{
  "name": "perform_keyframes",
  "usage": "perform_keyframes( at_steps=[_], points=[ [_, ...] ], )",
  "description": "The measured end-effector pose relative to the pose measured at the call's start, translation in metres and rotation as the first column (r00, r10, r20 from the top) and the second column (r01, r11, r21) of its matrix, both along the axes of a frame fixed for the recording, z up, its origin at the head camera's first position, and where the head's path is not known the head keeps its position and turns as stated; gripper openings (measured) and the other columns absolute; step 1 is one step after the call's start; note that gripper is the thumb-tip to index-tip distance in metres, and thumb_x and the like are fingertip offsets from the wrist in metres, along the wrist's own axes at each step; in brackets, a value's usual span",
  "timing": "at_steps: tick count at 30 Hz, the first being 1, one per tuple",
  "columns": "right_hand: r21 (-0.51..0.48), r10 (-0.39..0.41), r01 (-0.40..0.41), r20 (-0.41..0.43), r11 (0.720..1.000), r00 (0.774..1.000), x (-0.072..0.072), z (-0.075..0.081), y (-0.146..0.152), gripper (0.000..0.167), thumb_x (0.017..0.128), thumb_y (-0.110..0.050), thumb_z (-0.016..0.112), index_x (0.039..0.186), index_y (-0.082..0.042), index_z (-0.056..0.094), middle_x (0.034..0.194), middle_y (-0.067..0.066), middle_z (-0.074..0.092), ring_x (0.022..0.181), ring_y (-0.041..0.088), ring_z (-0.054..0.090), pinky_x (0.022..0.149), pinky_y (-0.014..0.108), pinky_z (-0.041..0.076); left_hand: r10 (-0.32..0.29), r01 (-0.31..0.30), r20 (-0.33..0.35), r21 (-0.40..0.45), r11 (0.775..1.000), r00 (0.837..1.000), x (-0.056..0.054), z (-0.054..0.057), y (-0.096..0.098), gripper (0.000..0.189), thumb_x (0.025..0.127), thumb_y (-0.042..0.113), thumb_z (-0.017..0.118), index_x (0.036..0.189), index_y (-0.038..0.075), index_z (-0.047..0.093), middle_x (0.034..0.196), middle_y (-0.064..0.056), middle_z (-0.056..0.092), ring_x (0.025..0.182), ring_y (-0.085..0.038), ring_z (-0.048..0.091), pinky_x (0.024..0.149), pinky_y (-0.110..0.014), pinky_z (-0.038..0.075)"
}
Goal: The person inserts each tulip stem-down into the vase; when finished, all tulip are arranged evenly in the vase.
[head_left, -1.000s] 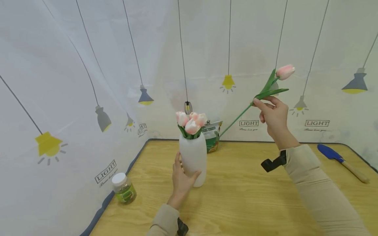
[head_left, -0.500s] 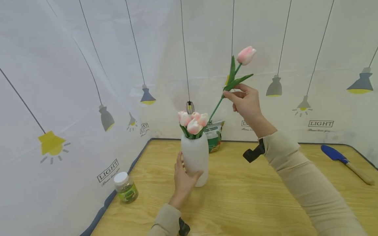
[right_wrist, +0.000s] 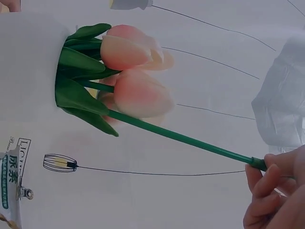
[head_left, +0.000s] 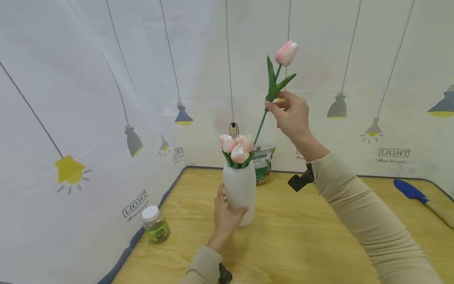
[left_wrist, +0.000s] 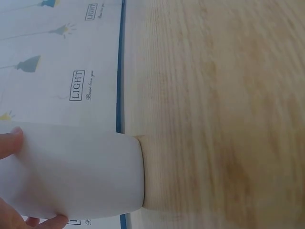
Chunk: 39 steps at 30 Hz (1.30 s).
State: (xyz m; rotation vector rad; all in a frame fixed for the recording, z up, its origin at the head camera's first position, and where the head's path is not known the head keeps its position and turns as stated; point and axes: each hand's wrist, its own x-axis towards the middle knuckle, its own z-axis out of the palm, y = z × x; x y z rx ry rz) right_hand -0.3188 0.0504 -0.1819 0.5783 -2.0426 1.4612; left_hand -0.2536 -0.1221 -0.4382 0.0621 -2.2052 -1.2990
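A white vase (head_left: 240, 189) stands upright on the table, with several pink-white tulips (head_left: 239, 153) bunched in its mouth. My left hand (head_left: 226, 219) holds the vase around its lower half, thumb on the near side; in the left wrist view the vase base (left_wrist: 128, 171) meets the wood. Above and to the right, my right hand (head_left: 292, 116) pinches a single tulip (head_left: 286, 53) by its green stem, just below the leaves. In the right wrist view this stem (right_wrist: 181, 137) slants to the leaves at the vase mouth, where its lower end is hidden.
Behind the vase stands a green-and-white pouch (head_left: 263, 165) with a clip on top. A white-lidded jar (head_left: 156, 225) sits at the left edge. At the right lies a blue trowel (head_left: 413, 192) with a wooden handle. Lamp-patterned sheeting borders the wooden table (head_left: 301, 236).
My right hand has moved left and slightly up with its tulip, which now stands steeper, its stem reaching down to the bunch. My left hand keeps holding the vase. The view has shifted slightly.
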Motion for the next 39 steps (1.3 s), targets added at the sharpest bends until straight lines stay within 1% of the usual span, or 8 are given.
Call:
perform_keyframes(
  at_steps=[7, 12, 19, 25, 28, 31, 35, 39],
  points=[
    [0.044, 0.058, -0.063, 0.121, 0.997, 0.991, -0.003, -0.006, -0.006, 0.027, 0.084, -0.025, 0.059, 0.105, -0.007, 0.059, 0.096, 0.020, 0.066, 0.032, 0.008, 0.040, 0.039, 0.022, 0.039, -0.013, 0.013, 0.018, 0.003, 1.000, 1.000, 0.000, -0.002, -0.001, 0.100, 0.061, 0.024, 0.080, 0.139, 0.026, 0.018, 0.119, -0.015, 0.044, 0.107, -0.034, 0.050, 0.083, -0.049, 0.047],
    [0.002, 0.058, -0.059, 0.111, 0.998, 0.992, -0.003, -0.007, -0.007, 0.027, 0.084, -0.024, 0.059, 0.104, -0.006, 0.059, 0.094, 0.022, 0.065, 0.032, 0.007, 0.039, 0.039, 0.021, 0.038, -0.010, 0.010, 0.030, 0.011, 1.000, 0.999, 0.001, -0.001, 0.000, 0.100, 0.061, 0.023, 0.081, 0.139, 0.027, 0.018, 0.119, -0.016, 0.043, 0.107, -0.035, 0.050, 0.083, -0.050, 0.047],
    [0.051, 0.076, -0.083, 0.132, 0.995, 0.988, -0.006, -0.012, -0.010, 0.026, 0.085, -0.024, 0.058, 0.104, -0.006, 0.058, 0.093, 0.021, 0.066, 0.032, 0.008, 0.040, 0.038, 0.022, 0.038, 0.003, -0.003, 0.012, 0.008, 1.000, 1.000, -0.001, 0.002, -0.002, 0.100, 0.060, 0.021, 0.081, 0.139, 0.026, 0.019, 0.120, -0.016, 0.044, 0.105, -0.033, 0.051, 0.083, -0.047, 0.047],
    [-0.132, 0.019, -0.022, -0.020, 0.991, 1.000, -0.003, -0.007, -0.004, 0.021, 0.083, -0.021, 0.061, 0.098, -0.007, 0.060, 0.079, 0.002, 0.065, 0.037, 0.004, 0.046, 0.038, 0.019, 0.040, -0.009, 0.009, 0.019, 0.017, 1.000, 1.000, 0.000, 0.000, -0.001, 0.100, 0.061, 0.021, 0.081, 0.139, 0.025, 0.019, 0.119, -0.016, 0.043, 0.107, -0.035, 0.050, 0.083, -0.050, 0.047],
    [-0.239, -0.019, -0.007, -0.106, 0.971, 0.994, 0.003, 0.003, 0.004, 0.016, 0.082, -0.019, 0.062, 0.095, -0.009, 0.061, 0.071, -0.008, 0.060, 0.037, 0.004, 0.047, 0.039, 0.017, 0.040, -0.014, 0.014, 0.006, 0.006, 1.000, 1.000, 0.000, -0.002, 0.000, 0.100, 0.061, 0.022, 0.081, 0.139, 0.024, 0.019, 0.118, -0.017, 0.043, 0.106, -0.035, 0.050, 0.083, -0.050, 0.047],
    [-0.339, -0.018, -0.034, -0.150, 0.940, 0.988, 0.012, 0.014, 0.011, 0.010, 0.082, -0.015, 0.061, 0.092, -0.012, 0.061, 0.069, -0.007, 0.057, 0.036, 0.005, 0.043, 0.039, 0.016, 0.038, -0.012, 0.012, 0.001, -0.004, 1.000, 1.000, 0.002, -0.001, 0.002, 0.100, 0.061, 0.024, 0.081, 0.139, 0.024, 0.019, 0.117, -0.016, 0.044, 0.105, -0.034, 0.051, 0.083, -0.048, 0.047],
    [-0.423, 0.022, -0.093, -0.170, 0.901, 0.985, 0.026, 0.022, 0.013, 0.007, 0.083, -0.009, 0.058, 0.089, -0.011, 0.058, 0.069, -0.003, 0.054, 0.035, 0.007, 0.039, 0.038, 0.016, 0.035, 0.000, 0.000, -0.005, -0.020, 1.000, 1.000, 0.003, 0.002, 0.002, 0.099, 0.061, 0.026, 0.081, 0.139, 0.024, 0.020, 0.117, -0.016, 0.045, 0.104, -0.033, 0.052, 0.083, -0.048, 0.047],
    [-0.388, 0.055, -0.108, -0.144, 0.916, 0.988, 0.034, 0.020, 0.007, 0.007, 0.084, -0.008, 0.057, 0.090, -0.010, 0.057, 0.069, -0.003, 0.054, 0.035, 0.005, 0.040, 0.038, 0.015, 0.035, 0.004, -0.005, -0.019, -0.034, 0.999, 1.000, 0.002, 0.005, 0.001, 0.098, 0.061, 0.026, 0.080, 0.138, 0.023, 0.020, 0.118, -0.017, 0.045, 0.104, -0.033, 0.052, 0.083, -0.048, 0.047]
  ],
)
